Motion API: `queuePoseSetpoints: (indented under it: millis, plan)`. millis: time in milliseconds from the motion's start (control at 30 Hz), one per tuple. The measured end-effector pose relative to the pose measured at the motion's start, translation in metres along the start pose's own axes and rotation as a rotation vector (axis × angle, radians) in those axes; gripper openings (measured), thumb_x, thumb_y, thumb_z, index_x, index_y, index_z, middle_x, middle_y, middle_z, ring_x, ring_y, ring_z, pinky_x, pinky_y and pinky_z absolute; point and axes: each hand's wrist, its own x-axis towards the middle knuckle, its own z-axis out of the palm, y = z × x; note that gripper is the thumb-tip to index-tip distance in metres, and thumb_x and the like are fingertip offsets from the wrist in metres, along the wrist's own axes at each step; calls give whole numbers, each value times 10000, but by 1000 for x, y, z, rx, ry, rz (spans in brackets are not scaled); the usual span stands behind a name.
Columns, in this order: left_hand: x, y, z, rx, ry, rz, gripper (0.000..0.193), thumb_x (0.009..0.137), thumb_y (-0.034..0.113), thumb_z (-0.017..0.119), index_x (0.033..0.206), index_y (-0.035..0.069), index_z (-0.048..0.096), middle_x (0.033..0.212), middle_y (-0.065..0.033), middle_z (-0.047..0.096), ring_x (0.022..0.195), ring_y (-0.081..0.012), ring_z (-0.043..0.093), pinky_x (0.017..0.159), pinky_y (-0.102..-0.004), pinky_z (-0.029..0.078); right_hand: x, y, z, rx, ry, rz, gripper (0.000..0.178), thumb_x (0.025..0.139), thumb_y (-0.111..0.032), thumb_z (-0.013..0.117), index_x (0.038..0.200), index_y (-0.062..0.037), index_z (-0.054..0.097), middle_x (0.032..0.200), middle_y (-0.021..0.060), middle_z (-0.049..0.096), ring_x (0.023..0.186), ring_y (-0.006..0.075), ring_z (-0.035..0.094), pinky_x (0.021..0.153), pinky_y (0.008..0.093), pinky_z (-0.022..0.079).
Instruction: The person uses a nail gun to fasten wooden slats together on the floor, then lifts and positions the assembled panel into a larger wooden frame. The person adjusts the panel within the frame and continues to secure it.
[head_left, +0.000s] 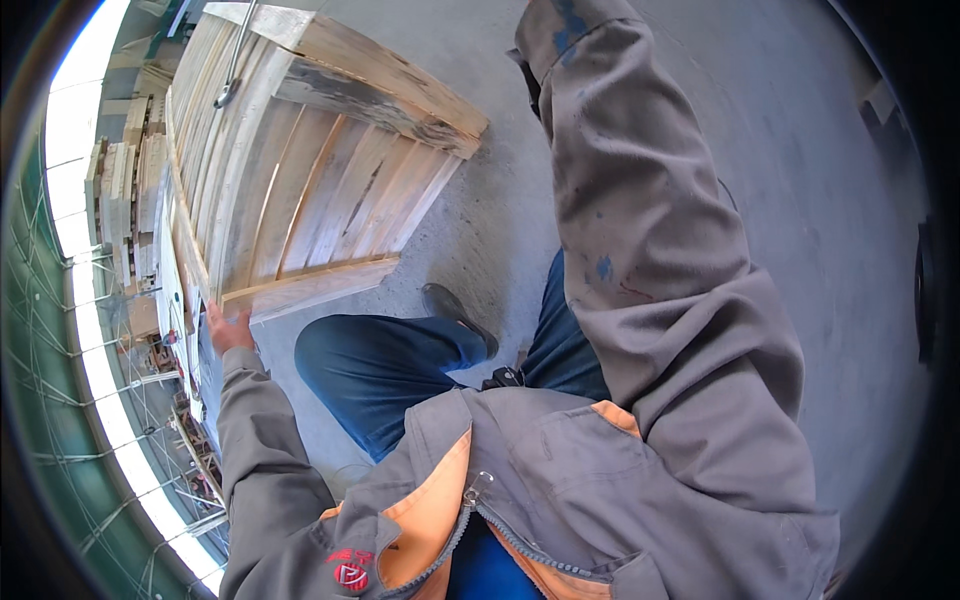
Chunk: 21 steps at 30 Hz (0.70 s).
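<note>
A large wooden crate (340,190) of pale planks stands tilted in the view at upper left, with thicker beams along its far end. At its near corner, my left hand (231,330) grips the edge of a board, thumb and fingers to either side of it. My right arm (650,200), in a grey-brown sleeve with blue paint stains, stretches up past the top of the view. The right hand itself lies beyond the picture's edge. Beside that cuff shows a dark object (525,85), too little of it visible to name.
Stacked timber (120,205) lies beyond the crate at left. A thin metal rod with a looped end (228,95) hangs against the crate's planks. My shoe (460,315) rests on the grey concrete floor (800,180) near the crate. A green wall (50,440) curves along the left.
</note>
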Motion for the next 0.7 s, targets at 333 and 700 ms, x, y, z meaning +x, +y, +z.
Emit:
queuePoseSetpoints:
  millis: [333, 700]
  plan:
    - [-1, 8, -7, -35, -3, 44, 902, 720, 174, 882, 1497, 52, 442, 1474, -222, 499, 1361, -373, 475, 1135, -423, 398, 2, -3, -11, -41, 71, -22, 222, 855, -178, 793, 818, -10, 654, 730, 62, 659, 610, 160, 644, 503, 307, 492]
    - [-4, -5, 2, -112, 51, 42, 909, 717, 173, 880, 1505, 79, 437, 1479, -206, 503, 1378, -372, 463, 1141, -431, 395, -7, -2, -15, -192, -22, 4, 234, 871, -201, 788, 832, -8, 662, 748, 62, 665, 602, 174, 653, 488, 307, 492]
